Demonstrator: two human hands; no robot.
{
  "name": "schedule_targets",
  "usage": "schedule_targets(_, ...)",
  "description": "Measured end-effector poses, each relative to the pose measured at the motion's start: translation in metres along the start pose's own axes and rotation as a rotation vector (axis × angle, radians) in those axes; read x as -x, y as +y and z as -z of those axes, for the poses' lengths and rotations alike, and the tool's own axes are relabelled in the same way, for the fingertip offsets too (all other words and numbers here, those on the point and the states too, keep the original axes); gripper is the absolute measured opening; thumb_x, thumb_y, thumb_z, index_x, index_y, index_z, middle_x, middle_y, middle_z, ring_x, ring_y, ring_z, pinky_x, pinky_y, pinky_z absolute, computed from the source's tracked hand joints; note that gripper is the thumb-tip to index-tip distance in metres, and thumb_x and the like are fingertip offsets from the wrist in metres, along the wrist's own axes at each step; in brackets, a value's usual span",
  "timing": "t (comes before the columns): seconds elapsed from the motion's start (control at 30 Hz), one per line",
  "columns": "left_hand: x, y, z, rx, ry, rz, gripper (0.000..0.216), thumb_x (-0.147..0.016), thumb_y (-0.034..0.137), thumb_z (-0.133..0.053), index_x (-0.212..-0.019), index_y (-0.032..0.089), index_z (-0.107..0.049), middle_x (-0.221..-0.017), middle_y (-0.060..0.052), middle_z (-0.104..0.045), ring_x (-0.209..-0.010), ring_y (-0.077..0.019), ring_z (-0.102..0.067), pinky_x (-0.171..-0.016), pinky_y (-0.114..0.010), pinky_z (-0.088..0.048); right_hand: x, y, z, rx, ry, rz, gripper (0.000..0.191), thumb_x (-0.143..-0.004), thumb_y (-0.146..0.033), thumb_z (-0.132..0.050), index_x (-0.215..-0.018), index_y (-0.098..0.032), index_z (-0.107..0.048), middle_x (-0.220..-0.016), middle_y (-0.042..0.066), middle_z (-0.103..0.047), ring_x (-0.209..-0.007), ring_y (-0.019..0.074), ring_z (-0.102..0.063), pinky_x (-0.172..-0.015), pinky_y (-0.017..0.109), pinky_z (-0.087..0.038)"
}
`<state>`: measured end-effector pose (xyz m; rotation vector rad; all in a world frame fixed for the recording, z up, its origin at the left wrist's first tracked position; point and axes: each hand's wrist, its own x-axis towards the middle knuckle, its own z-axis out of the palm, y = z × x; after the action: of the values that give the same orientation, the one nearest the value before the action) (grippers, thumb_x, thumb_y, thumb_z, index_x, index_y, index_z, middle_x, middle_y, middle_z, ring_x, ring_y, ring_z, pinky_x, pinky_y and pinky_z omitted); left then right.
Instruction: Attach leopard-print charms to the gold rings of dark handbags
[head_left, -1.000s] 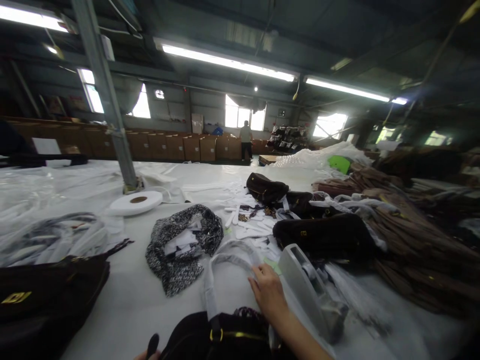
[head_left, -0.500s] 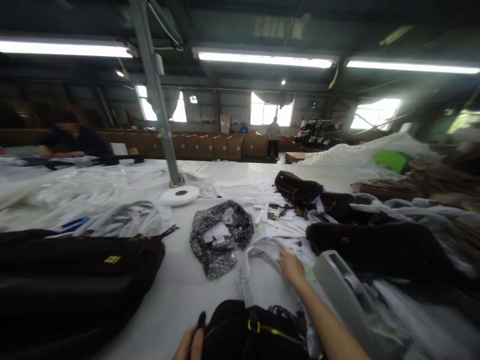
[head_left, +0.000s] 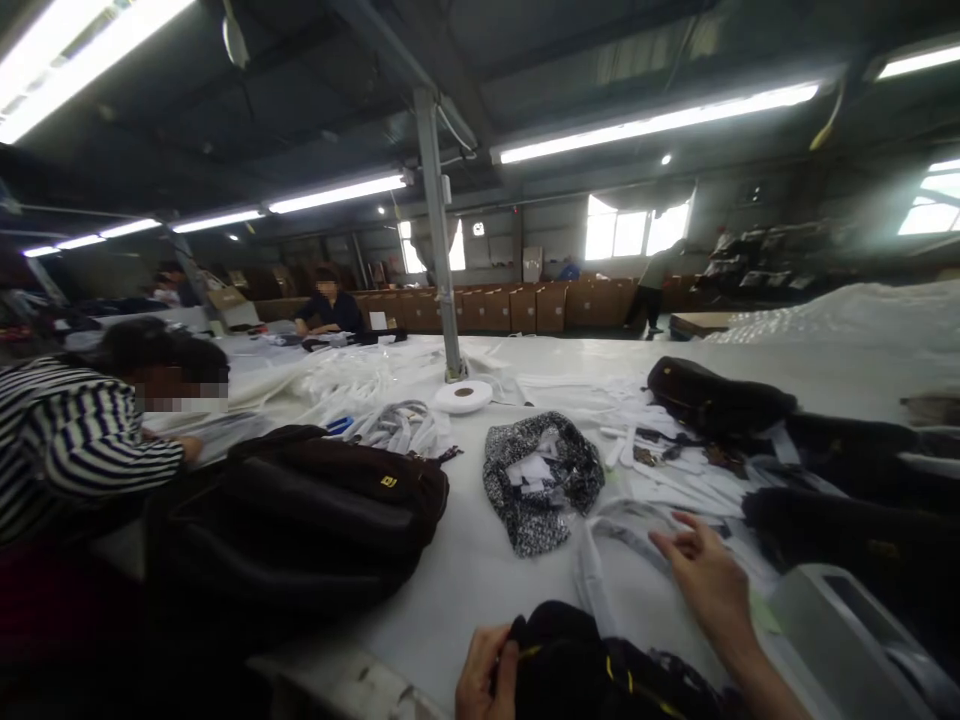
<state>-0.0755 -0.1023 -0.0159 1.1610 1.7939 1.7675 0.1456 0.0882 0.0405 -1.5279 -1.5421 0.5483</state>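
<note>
The right hand point(head_left: 709, 580) reaches forward from the lower right with its forearm stretched over the desk point(head_left: 465, 585). Its palm faces down and its fingers are loosely spread, with the tips touching the white-wrapped strap point(head_left: 596, 575) but not closed around it. The left hand point(head_left: 486, 678), low at the frame's edge, is curled with its fingers clamped on the rim of the dark bag point(head_left: 592, 665). This bag sits nearest the person, between the 2 hands, and the strap loops up from it. A black-and-white patterned cloth point(head_left: 540, 480) lies just beyond.
</note>
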Motion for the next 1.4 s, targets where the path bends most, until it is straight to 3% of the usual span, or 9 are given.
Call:
schedule_targets(0.07,-0.001,0.008,0.003,0.007,-0.055,0.091,0.035,-0.083,0.05,-0.05,-0.089,0.02,-0.068,-0.076,-0.004,-0.063,-0.073,-0.0197,-0.059,-0.067,-0.026,-0.047,0.023,-0.024,-0.004,-0.265,-0.148,-0.017,0.058,-0.062,-0.05,-0.066,-0.109,-0.017,-0.059,-0.08,0.006,-0.067,-0.075,0.0256,-0.064,-0.073,0.035,-0.048)
schedule_targets(0.13,-0.001,0.015,0.007,0.001,-0.101,0.191,0.037,-0.084,0.05,-0.049,-0.09,0.018,-0.067,-0.075,-0.003,-0.063,-0.074,-0.0199,-0.059,-0.068,-0.027,-0.048,0.05,-0.041,-0.01,-0.507,-0.384,-0.041,0.042,-0.067,-0.046,-0.066,-0.097,-0.017,-0.065,-0.081,0.006,-0.068,-0.077,0.0247,-0.063,-0.074,0.034,-0.048)
schedule_targets(0.23,-0.001,0.019,0.012,0.024,-0.138,0.273,0.037,-0.083,0.049,-0.05,-0.095,0.017,-0.065,-0.084,-0.004,-0.067,-0.084,-0.0223,-0.061,-0.076,-0.029,-0.047,0.084,-0.053,-0.02,-0.571,-0.528,-0.091,0.029,-0.071,-0.046,-0.065,-0.073,-0.017,-0.069,-0.06,0.002,-0.064,-0.059,0.0208,-0.06,-0.059,0.03,-0.047)
schedule_targets(0.4,0.001,0.016,0.013,0.075,-0.154,0.33,0.04,-0.082,0.051,-0.052,-0.099,0.017,-0.063,-0.083,-0.004,-0.068,-0.081,-0.0233,-0.062,-0.071,-0.03,-0.049,0.109,-0.064,-0.033,-0.662,-0.591,-0.215,0.026,-0.062,-0.038,-0.077,-0.068,-0.015,-0.068,-0.06,0.002,-0.066,-0.057,0.0183,-0.06,-0.056,0.027,-0.045)
schedule_targets(0.57,-0.001,0.015,0.012,0.074,-0.158,0.269,0.037,-0.082,0.049,-0.051,-0.093,0.016,-0.065,-0.074,-0.002,-0.065,-0.072,-0.0198,-0.059,-0.063,-0.026,-0.047,0.111,-0.085,-0.057,-0.832,-0.639,-0.314,0.034,-0.056,-0.041,-0.081,-0.068,-0.016,-0.06,-0.064,0.002,-0.068,-0.061,0.0176,-0.063,-0.06,0.026,-0.048)
schedule_targets(0.77,-0.003,0.017,0.012,0.051,-0.175,0.23,0.032,-0.082,0.047,-0.052,-0.087,0.018,-0.067,-0.075,0.0,-0.062,-0.075,-0.0192,-0.059,-0.067,-0.025,-0.046,0.11,-0.091,-0.079,-0.874,-0.682,-0.365,0.038,-0.054,-0.042,-0.082,-0.068,-0.018,-0.055,-0.058,-0.001,-0.066,-0.054,0.015,-0.061,-0.053,0.023,-0.044)
schedule_targets(1.03,-0.005,0.018,0.014,0.02,-0.206,0.214,0.029,-0.084,0.044,-0.05,-0.083,0.019,-0.065,-0.078,-0.001,-0.062,-0.077,-0.0191,-0.059,-0.071,-0.024,-0.046,0.109,-0.087,-0.086,-0.794,-0.714,-0.35,0.038,-0.057,-0.043,-0.08,-0.071,-0.017,-0.057,-0.057,-0.001,-0.067,-0.046,0.0121,-0.056,-0.047,0.021,-0.038)
schedule_targets(1.4,-0.005,0.017,0.013,0.037,-0.198,0.205,0.029,-0.084,0.044,-0.051,-0.078,0.019,-0.065,-0.077,0.0,-0.062,-0.076,-0.0183,-0.059,-0.07,-0.024,-0.046,0.112,-0.088,-0.081,-0.726,-0.802,-0.232,0.039,-0.067,-0.05,-0.072,-0.082,-0.015,-0.062,-0.057,0.0,-0.065,-0.05,0.0132,-0.057,-0.051,0.023,-0.045)
